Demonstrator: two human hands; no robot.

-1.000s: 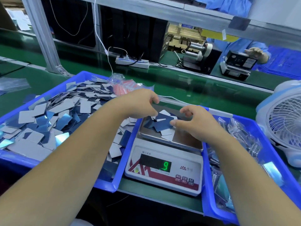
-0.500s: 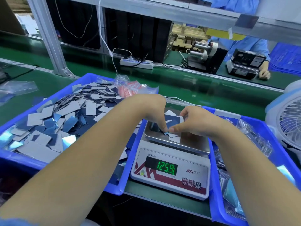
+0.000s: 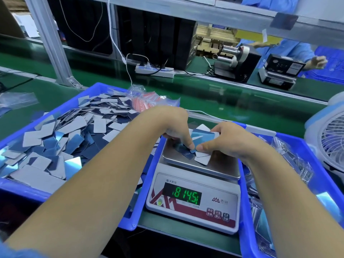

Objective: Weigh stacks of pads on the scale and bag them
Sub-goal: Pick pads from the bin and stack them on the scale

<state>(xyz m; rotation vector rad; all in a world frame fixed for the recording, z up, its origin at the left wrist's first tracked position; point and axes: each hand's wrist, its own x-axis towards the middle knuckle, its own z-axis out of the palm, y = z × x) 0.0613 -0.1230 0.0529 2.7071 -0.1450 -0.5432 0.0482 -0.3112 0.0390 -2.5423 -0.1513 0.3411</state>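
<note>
Bright, even overhead light, shadows soft. Glare on the glossy green conveyor belt [image 3: 214,94] beyond the hands and on shiny pads [image 3: 73,163] left of the left hand [image 3: 173,125]. Wide-angle bending at edges; forearms and far background slightly soft.

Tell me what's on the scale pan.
A loose pile of pads on the scale pan, pinched by the left hand and right hand. The hands cover the rest of the pile.
</note>
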